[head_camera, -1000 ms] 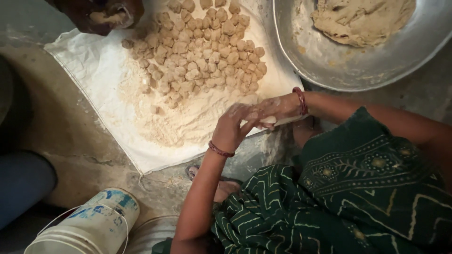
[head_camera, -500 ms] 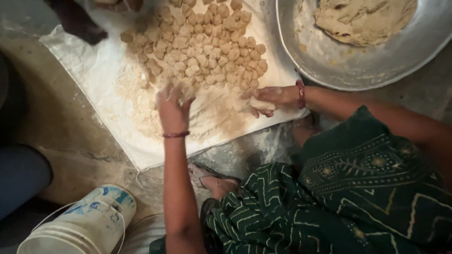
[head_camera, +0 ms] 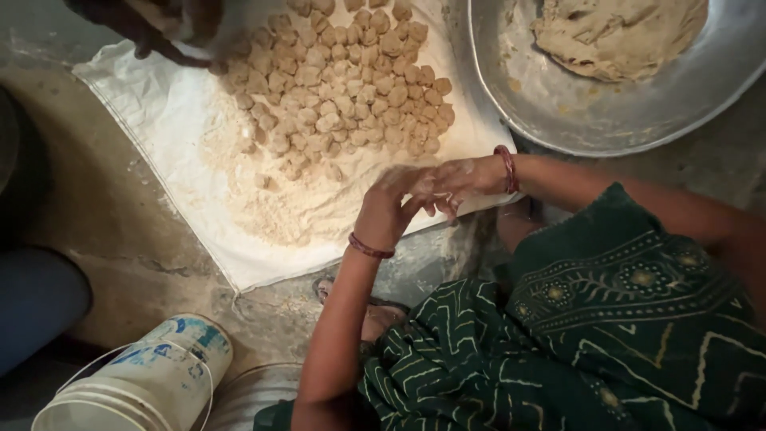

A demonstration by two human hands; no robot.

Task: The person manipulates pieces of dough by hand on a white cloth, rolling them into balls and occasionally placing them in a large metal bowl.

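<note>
my left hand (head_camera: 387, 211) and right hand (head_camera: 459, 179) press together over the near edge of the white cloth (head_camera: 159, 120), blurred; i can't tell if a dough piece sits between them. many dough balls (head_camera: 343, 88) lie floured at its far edge; a big dough lump (head_camera: 622, 36) remains in the metal basin (head_camera: 558, 120).

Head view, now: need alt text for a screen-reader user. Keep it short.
Seen from above, a person's left hand and right hand press together, flour-dusted, at the near edge of a white cloth covered in flour and a heap of small dough balls. A metal basin of dough sits upper right; another person's hand reaches in upper left.
</note>
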